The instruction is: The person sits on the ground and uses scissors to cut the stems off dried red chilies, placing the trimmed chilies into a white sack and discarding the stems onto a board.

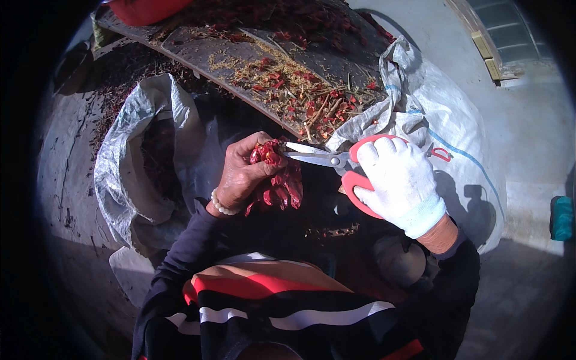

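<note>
My bare left hand (245,168) grips a bunch of dried red chili peppers (283,186), several of which dangle below the fingers. A bracelet of pale beads (221,204) circles that wrist. In a white knitted glove, my right hand (396,180) holds scissors with red handles (360,189). Their blades (310,154) are parted a little and point left, with the tips touching or very close to the stem end of the chilies. The palm side of the glove and the far part of the bunch are hidden.
Beyond my hands is a board table (180,42) strewn with chili seeds (270,58), red scraps and stems. A woven sack (121,180) stands open at left, dark inside. At right bulges a full white woven sack (454,117). A red basin (146,11) sits at the far left.
</note>
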### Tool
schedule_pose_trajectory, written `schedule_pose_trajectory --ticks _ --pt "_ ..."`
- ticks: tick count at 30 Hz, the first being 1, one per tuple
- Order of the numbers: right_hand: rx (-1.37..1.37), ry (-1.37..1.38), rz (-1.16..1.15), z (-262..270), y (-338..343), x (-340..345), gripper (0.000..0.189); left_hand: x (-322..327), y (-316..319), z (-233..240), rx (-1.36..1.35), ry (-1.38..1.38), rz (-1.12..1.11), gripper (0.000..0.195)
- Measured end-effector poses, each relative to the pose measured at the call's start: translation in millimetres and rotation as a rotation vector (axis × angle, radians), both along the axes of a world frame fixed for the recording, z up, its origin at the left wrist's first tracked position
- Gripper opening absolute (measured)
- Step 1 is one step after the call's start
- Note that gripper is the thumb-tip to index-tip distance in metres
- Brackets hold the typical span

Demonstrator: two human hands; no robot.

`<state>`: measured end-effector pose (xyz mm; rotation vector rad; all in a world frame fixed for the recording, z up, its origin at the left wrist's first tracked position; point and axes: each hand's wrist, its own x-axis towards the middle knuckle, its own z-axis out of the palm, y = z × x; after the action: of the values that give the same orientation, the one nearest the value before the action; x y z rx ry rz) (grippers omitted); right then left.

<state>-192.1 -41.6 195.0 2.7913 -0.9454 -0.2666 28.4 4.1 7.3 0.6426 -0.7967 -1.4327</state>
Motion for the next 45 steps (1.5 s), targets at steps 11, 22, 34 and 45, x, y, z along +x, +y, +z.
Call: schedule_pose_trajectory --ticks 11,22,34,45 --pt "0.198 -0.54 -0.237 -62.5 30.1 -1.4 0.048 2.9 -1.5 -2.0 0.014 0.172 0.015 0.02" --pt "0.271 -0.689 -0.262 -95.6 33.1 -2.0 0.044 4.0 -2.9 -8.4 0.026 0.251 -0.007 0.025" --pt "0.373 -0.784 -0.363 -96.7 22.8 -21.4 0.064 1.7 -4.3 -7.3 0.035 0.152 -0.02 0.023" --pt "0.134 -0.479 -0.144 -78.5 14.1 -17.7 0.063 -3.1 -3.0 -1.9 -0.05 0.004 -0.053 0.019"
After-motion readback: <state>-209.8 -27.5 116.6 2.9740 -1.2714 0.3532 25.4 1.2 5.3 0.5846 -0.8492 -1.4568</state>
